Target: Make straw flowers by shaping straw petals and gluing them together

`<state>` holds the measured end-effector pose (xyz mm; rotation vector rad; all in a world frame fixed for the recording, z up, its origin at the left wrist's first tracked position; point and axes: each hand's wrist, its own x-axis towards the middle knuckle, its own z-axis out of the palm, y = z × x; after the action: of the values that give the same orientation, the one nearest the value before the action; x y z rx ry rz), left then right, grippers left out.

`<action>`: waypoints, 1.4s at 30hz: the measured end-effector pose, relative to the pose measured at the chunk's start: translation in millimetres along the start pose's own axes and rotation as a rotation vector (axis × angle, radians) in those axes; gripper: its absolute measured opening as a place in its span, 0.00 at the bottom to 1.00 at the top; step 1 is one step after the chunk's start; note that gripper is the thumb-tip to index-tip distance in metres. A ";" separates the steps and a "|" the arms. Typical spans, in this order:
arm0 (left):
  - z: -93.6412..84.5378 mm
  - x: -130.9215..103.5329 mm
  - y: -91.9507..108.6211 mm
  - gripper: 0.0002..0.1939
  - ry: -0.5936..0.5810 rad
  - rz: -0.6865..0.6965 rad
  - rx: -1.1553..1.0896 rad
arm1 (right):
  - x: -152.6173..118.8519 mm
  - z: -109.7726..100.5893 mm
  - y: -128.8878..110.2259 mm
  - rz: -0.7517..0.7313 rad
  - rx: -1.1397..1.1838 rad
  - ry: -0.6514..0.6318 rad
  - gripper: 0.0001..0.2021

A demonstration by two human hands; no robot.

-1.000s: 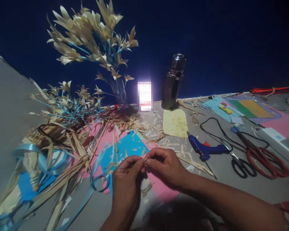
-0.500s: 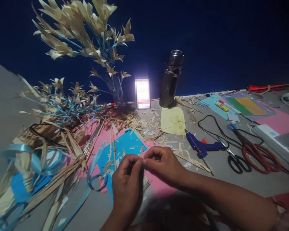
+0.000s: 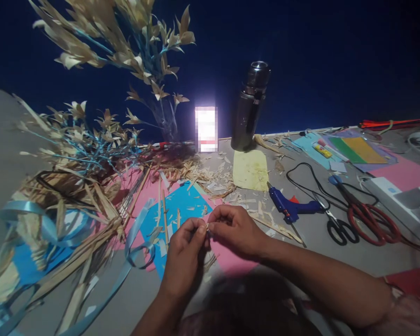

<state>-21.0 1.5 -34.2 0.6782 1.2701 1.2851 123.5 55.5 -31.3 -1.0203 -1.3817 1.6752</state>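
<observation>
My left hand (image 3: 185, 249) and my right hand (image 3: 236, 231) meet at the fingertips, low in the middle of the head view. Both are closed in a pinch on a tiny pale piece (image 3: 207, 227), mostly covered by the fingers and too small to name. Beneath them lie a blue sheet (image 3: 185, 205) strewn with pale scraps and a pink sheet (image 3: 231, 256). A blue hot glue gun (image 3: 290, 205) rests on its side to the right of my right hand. Light-blue ribbon (image 3: 129, 252) curls to the left of my left hand.
Dried-husk flowers on blue stems (image 3: 91, 135) and a husk heap (image 3: 98, 219) fill the left. A dark flask (image 3: 250, 112) stands behind a yellow sheet (image 3: 250, 172), beside a bright screen (image 3: 206, 128). Black-handled scissors (image 3: 341, 231), red-handled scissors (image 3: 374, 224) and a white box (image 3: 395, 200) lie right.
The whole view has shifted slightly, so things sit a little higher. Both hands stay together, their fingertips parted slightly more, and the pale piece shows a bit more.
</observation>
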 end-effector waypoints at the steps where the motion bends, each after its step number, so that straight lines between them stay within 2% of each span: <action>1: -0.3 0.3 0.1 0.14 -0.018 -0.010 -0.004 | 0.9 -0.8 1.3 0.038 0.081 -0.028 0.06; 4: -0.2 -0.5 1.6 0.14 -0.004 0.011 0.035 | 2.6 -2.5 4.9 0.121 0.237 -0.098 0.08; 10: 3.5 -8.3 8.4 0.10 0.071 0.173 0.246 | 0.1 -0.4 6.2 0.168 0.351 -0.112 0.12; 14: 4.0 -12.2 10.5 0.05 0.172 0.447 0.526 | 0.1 1.2 7.5 0.233 0.468 -0.113 0.14; 17: -0.1 -11.7 10.0 0.06 0.159 0.619 0.631 | 0.5 1.8 9.0 0.198 0.440 -0.095 0.16; 19: -3.9 -9.8 9.9 0.06 0.122 0.598 0.610 | -0.3 2.6 8.6 0.147 0.400 -0.078 0.17; 22: -7.7 -6.3 12.5 0.08 0.083 0.460 0.526 | -2.9 4.6 5.0 0.088 0.312 -0.048 0.16; 26: -6.1 -4.5 18.8 0.12 0.075 0.381 0.526 | -4.0 6.1 0.9 0.116 0.230 -0.036 0.15; 30: -2.9 -4.6 18.5 0.12 0.128 0.517 0.603 | -0.8 5.6 2.3 0.204 0.365 -0.059 0.16; 33: -2.5 -4.0 14.0 0.11 0.198 0.650 0.643 | 0.8 5.6 2.7 0.292 0.510 -0.133 0.19; 39: -1.0 -2.6 14.1 0.10 0.161 0.650 0.586 | 1.0 1.5 0.7 0.334 0.608 -0.261 0.20; 42: -2.2 -2.3 16.1 0.10 0.149 0.732 0.633 | 1.1 -1.1 2.0 0.333 0.616 -0.340 0.23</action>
<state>-27.6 2.5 -19.3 1.6335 1.6443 1.5212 124.0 56.7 -33.6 -0.6423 -0.8038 2.4044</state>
